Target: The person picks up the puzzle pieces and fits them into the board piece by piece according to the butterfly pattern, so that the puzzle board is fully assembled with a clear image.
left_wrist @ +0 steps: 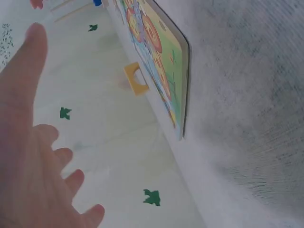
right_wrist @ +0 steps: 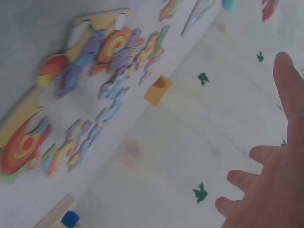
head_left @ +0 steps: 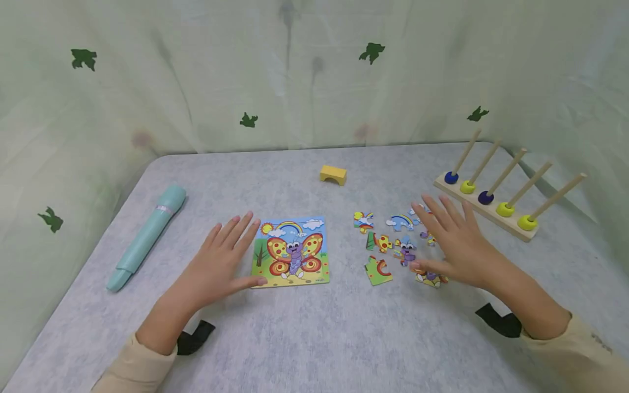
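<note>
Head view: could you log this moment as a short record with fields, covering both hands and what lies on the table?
Left grip: empty, fingers spread, beside the butterfly board
Right grip: empty, fingers spread, near the loose puzzle pieces
Butterfly board: flat on the table
Loose puzzle pieces: scattered right of the board
Yellow arch block: farther back
Peg stand: right side, five pegs, beads blue and yellow
Teal tubular object: left side

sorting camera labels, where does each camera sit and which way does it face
Head: on the head, facing forward-down at the table; left grip, right grip, sleeves show.
Left wrist: on that wrist, facing butterfly board and curtain; left grip shows.
Right wrist: on that wrist, facing puzzle pieces and curtain; right grip shows.
Wrist views share the yellow block.
</note>
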Available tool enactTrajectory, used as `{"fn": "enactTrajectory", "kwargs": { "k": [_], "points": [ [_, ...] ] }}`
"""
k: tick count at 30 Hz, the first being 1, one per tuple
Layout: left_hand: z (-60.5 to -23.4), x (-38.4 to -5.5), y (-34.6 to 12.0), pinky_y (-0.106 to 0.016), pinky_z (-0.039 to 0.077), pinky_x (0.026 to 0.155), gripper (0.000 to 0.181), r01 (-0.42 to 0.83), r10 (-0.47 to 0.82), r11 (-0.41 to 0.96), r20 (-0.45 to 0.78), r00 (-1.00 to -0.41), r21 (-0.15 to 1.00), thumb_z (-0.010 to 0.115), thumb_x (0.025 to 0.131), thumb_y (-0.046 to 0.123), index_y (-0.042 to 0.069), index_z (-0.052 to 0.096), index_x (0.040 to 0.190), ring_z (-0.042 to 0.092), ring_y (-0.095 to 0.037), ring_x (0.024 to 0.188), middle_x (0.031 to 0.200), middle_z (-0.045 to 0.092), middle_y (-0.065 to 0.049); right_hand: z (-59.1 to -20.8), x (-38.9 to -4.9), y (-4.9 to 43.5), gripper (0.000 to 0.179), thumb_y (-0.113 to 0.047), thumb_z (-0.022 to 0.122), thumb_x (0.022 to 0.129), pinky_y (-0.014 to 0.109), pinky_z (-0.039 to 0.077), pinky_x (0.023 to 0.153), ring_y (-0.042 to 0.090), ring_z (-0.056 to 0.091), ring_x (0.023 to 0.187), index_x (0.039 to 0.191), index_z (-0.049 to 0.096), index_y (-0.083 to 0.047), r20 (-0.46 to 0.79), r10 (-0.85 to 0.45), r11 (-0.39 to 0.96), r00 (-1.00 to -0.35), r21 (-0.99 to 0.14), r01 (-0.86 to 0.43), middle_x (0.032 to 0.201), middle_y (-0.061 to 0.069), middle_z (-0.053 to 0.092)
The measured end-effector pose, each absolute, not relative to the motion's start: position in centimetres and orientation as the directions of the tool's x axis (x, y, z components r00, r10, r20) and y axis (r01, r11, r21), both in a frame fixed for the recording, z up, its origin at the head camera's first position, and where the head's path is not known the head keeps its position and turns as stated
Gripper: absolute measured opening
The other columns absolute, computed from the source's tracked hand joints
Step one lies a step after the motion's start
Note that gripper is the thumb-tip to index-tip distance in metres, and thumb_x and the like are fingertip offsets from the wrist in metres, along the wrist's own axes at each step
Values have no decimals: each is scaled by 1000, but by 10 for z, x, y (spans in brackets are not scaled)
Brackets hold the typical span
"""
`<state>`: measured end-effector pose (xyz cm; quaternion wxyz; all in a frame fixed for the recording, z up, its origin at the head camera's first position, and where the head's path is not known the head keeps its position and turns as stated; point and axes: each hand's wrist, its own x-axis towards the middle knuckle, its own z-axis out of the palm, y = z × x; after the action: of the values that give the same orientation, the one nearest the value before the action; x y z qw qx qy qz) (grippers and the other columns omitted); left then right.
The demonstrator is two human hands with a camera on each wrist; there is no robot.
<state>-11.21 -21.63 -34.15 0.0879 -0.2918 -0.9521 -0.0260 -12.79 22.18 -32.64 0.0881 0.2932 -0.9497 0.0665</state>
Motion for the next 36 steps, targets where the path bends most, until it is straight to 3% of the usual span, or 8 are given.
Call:
{"fn": "enactTrajectory", "kwargs": {
  "k": [4,9,17,24,30,36],
  "points": [
    [-343,-118,-219,-50,16,102,102,559,526,820,222,-821,126,60,76,58,8,3,145,12,-33,132,149,5,-12,-322,-138,210,99,-45,69,74,53,-2,103,36,4,132,145,9,-12,278,-574,764,-770,-156,-626,147,17,11],
    [-346,-123,-217,-53,21,100,104,469,424,815,200,-883,340,63,77,53,13,-4,145,7,-30,134,149,0,-8,-322,-153,192,90,-34,69,78,53,16,101,32,13,132,145,13,-11,299,-536,729,-790,-308,-611,146,13,16],
    [-362,-128,-213,-55,15,101,105,320,345,759,66,-936,568,69,76,44,11,-4,145,5,-32,133,149,3,-13,-338,-175,168,75,-32,63,84,50,22,101,29,19,131,143,23,-10,276,-434,657,-858,-555,-511,144,11,24],
    [-377,-131,-217,-53,14,102,106,244,343,741,-40,-938,626,69,74,46,5,2,144,6,-33,133,147,7,-17,-357,-188,160,66,-27,61,86,49,29,97,28,27,128,141,29,-11,232,-385,612,-893,-660,-435,142,10,29],
    [-387,-133,-223,-50,15,103,106,277,385,733,-43,-922,621,73,71,43,-6,10,141,13,-37,131,143,16,-24,-371,-200,159,60,-25,59,88,49,35,93,34,35,122,139,32,-10,126,-360,597,-924,-731,-332,140,12,33],
    [-392,-134,-226,-52,18,101,107,314,414,746,-40,-909,588,72,69,49,-6,15,140,17,-39,129,142,21,-25,-386,-210,161,55,-26,58,88,47,35,94,32,38,120,138,37,-12,-7,-335,573,-942,-795,-198,137,11,37]
  ]
}}
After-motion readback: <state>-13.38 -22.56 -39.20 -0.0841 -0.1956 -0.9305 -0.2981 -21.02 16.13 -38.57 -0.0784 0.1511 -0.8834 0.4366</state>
